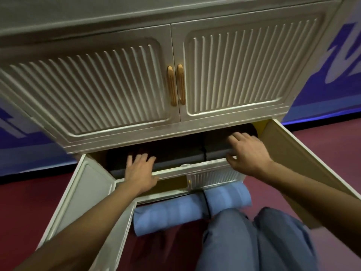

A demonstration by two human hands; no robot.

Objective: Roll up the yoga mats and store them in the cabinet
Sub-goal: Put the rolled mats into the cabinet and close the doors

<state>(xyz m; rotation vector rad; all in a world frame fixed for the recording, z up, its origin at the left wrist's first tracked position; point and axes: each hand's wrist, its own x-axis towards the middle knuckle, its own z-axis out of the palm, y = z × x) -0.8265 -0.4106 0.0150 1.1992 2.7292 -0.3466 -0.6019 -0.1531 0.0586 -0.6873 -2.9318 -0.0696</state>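
A dark rolled mat (175, 153) was pressed into the open cabinet (136, 85) by flat, released left (139, 173) and right (247, 153) hands, a blue mat (172, 216) lying below.

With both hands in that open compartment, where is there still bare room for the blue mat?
Little shows: the black mat fills the open compartment under the left hand and right hand. Bare floor lies left of the open door. The blue mat crowds the cabinet's foot.
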